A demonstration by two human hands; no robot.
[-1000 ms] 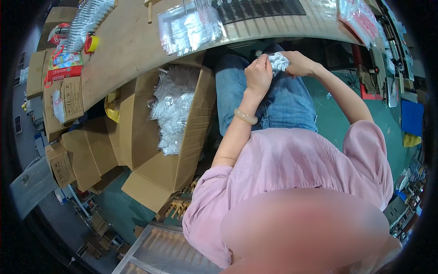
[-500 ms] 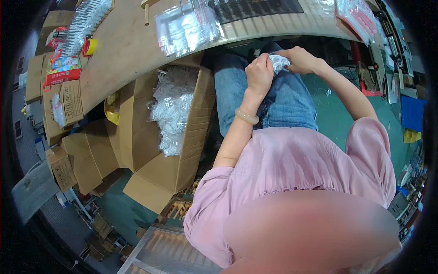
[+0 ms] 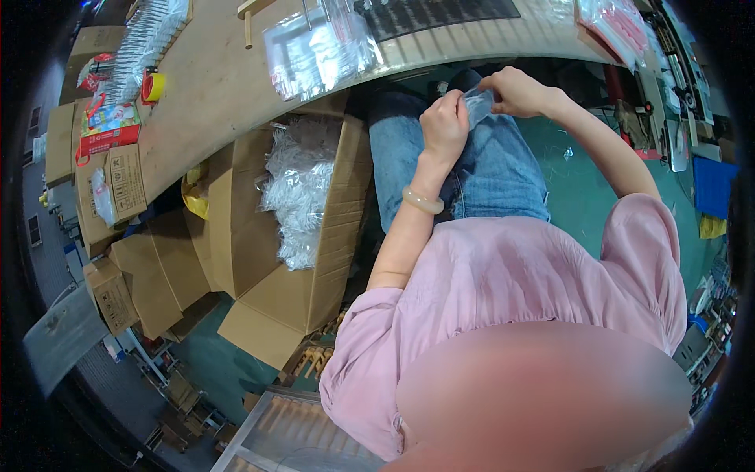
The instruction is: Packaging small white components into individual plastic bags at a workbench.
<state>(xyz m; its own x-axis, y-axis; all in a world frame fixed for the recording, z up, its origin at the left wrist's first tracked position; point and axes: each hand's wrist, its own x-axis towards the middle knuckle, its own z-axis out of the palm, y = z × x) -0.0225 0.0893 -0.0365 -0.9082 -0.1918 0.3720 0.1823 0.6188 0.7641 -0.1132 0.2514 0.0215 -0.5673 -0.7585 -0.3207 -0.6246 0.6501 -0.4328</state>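
Above my lap, my left hand is closed, with its fingers pinching one side of a small clear plastic bag. My right hand grips the bag's other side with bent fingers. The film between the hands looks thin and see-through, with a bluish tint. Whether anything lies inside it I cannot make out. Left of my legs stands an open cardboard box that holds a heap of clear bags with white contents.
A worktable curves across the front. On it are a stack of clear bags, a dark mat, pink-filled packets and a yellow tape roll. More cartons stand at the left.
The white crumpled bundle seen between my hands now appears as thin clear film. My right hand has risen slightly, and its fingers have shifted on the bag.
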